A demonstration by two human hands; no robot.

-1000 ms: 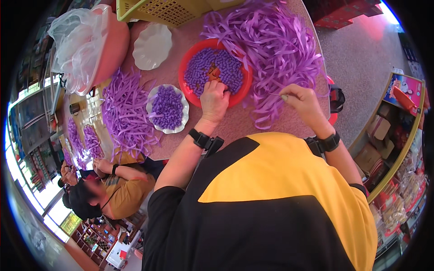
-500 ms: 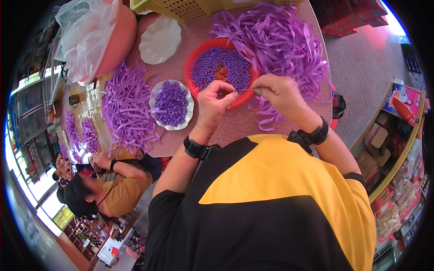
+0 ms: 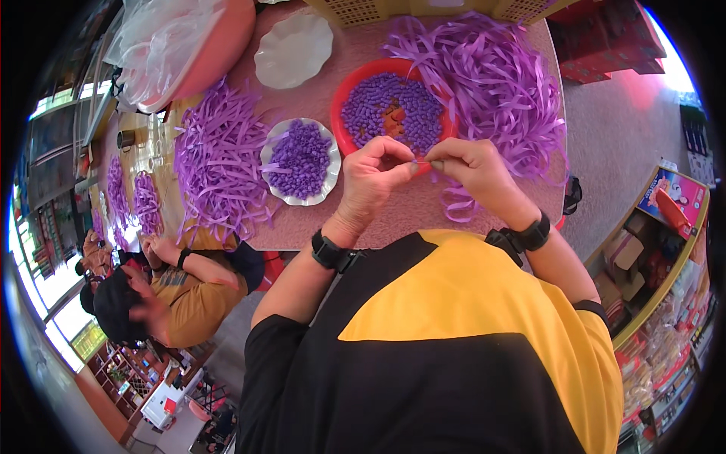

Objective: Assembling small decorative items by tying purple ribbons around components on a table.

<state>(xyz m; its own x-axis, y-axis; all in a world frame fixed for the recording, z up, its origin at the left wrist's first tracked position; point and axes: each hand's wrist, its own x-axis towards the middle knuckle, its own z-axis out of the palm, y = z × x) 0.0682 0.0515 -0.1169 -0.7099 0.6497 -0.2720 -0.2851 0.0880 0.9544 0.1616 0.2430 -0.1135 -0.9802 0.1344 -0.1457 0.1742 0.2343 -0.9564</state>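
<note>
A thin purple strip is pinched at frame centre between left hand and right hand, both clamped on it, long axis running left-right. Red bowl of purple pieces sits just above on the table.

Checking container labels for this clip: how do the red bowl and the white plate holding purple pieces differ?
The red bowl is round, deeper and nearer the hands; the white plate is scalloped, shallow and lies further left. The red bowl also holds some orange pieces; the white plate shows only purple. Both sit on the pink table.
</note>
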